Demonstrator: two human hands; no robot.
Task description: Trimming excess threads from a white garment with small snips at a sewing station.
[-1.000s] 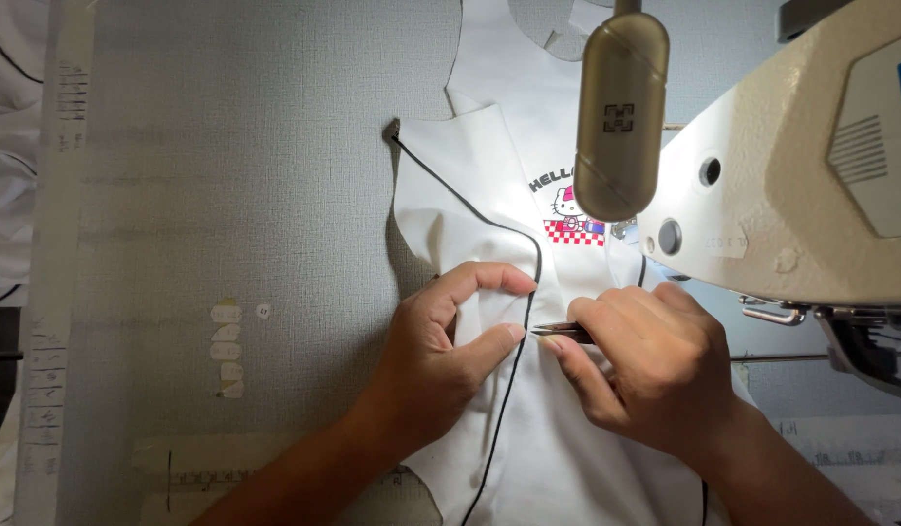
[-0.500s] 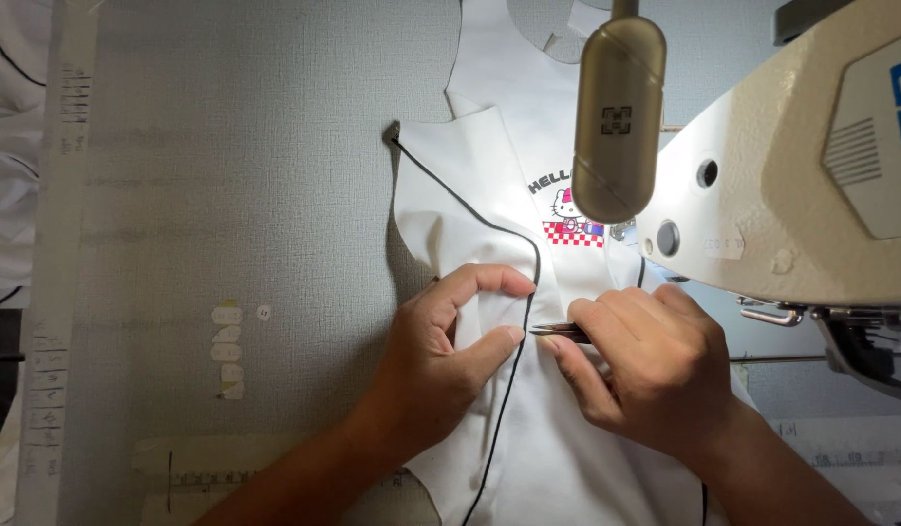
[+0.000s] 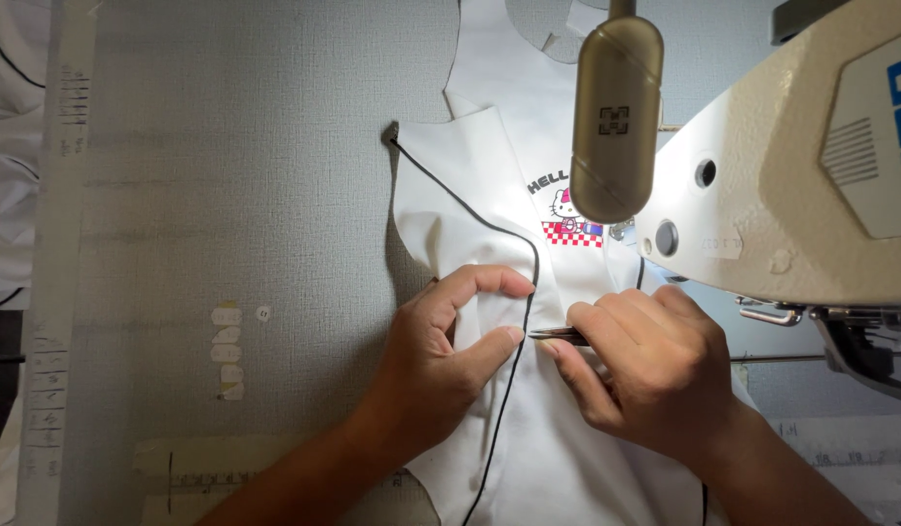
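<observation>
**Two hands, one floppy white garment piece**

Two hands working close in, nearest the camera. Left hand (image 3: 441,356) pinching a fold of the white fabric (image 3: 470,185), thumb and forefinger closed on it just beside the black piping (image 3: 514,375). Right hand (image 3: 655,375) curled shut around slim metal tweezers (image 3: 553,335), tips aimed at that piping.

Fabric spread flat on the grey tabletop (image 3: 236,166), running from the hands up under the sewing machine (image 3: 791,185). Probably thin, soft, light knit; bunches and slides easily, so best pinched right at the piped edge, not mid-panel. Small cartoon print (image 3: 567,216) farther up, beneath the beige lamp head (image 3: 616,117).

No containers anywhere in view. Paper ruler strips (image 3: 56,253) along the tabletop's left edge.
</observation>
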